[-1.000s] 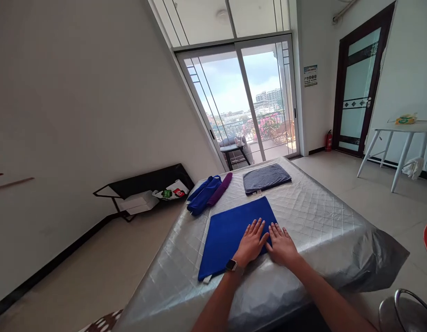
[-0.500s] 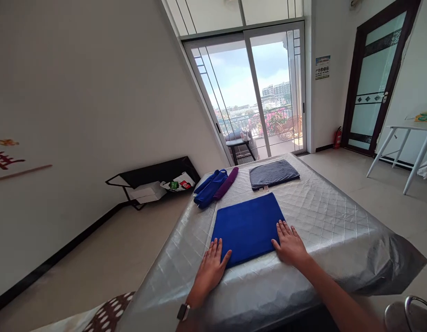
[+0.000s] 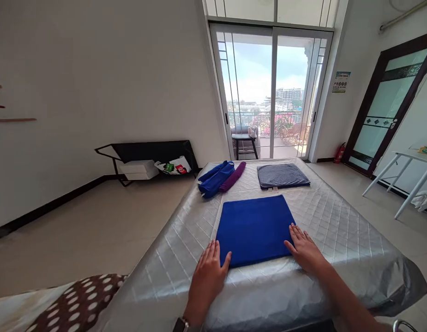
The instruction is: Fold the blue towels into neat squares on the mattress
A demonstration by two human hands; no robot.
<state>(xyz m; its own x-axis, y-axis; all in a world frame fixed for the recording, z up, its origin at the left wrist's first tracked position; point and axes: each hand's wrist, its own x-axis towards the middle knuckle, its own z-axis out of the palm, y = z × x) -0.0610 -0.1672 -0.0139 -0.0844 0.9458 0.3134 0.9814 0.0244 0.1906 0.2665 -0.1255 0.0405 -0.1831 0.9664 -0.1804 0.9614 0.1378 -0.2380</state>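
Observation:
A flat blue folded cloth (image 3: 255,229) lies on the silver quilted mattress cover (image 3: 178,244). At its lower left corner rests my left hand (image 3: 208,272), fingers stretched out, thumb apart, holding nothing. My right hand (image 3: 306,249) lies flat at the cloth's lower right edge, its fingers extended and thumb spread. Farther back is a grey folded cloth (image 3: 283,175) with a dark blue edge and white tags. To its left, a bundled blue cloth (image 3: 215,180) sits beside a rolled purple one (image 3: 233,177).
Against the left wall stands a black rack (image 3: 151,151) holding white boxes (image 3: 139,169) and a printed bag (image 3: 173,166). A brown dotted cloth (image 3: 81,302) is at the lower left. On the right are a white table (image 3: 412,156) and a fire extinguisher (image 3: 339,153).
The camera view has levelled and shifted, so the room appears less tilted. Both hands remain at the blue cloth's near corners, and the cloths keep their arrangement.

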